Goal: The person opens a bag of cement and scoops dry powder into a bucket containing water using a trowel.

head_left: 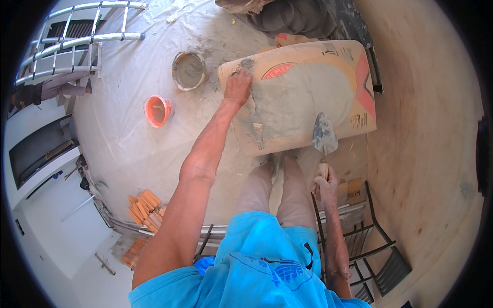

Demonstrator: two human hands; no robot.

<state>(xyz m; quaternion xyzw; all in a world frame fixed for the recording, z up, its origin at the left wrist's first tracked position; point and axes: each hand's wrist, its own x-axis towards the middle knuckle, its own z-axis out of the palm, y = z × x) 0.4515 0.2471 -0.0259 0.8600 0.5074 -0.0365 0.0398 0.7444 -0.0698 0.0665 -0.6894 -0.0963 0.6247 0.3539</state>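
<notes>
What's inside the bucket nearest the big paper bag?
The bucket holds a wet-looking grey mix with an uneven surface. The mix covers the bottom, so how deep it goes, or whether anything lies beneath, can't be seen.

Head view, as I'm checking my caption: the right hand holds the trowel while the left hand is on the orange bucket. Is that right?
Not quite: the head view shows the left hand at the big paper sack, not on the orange bucket. The right hand does hold the trowel.
</notes>
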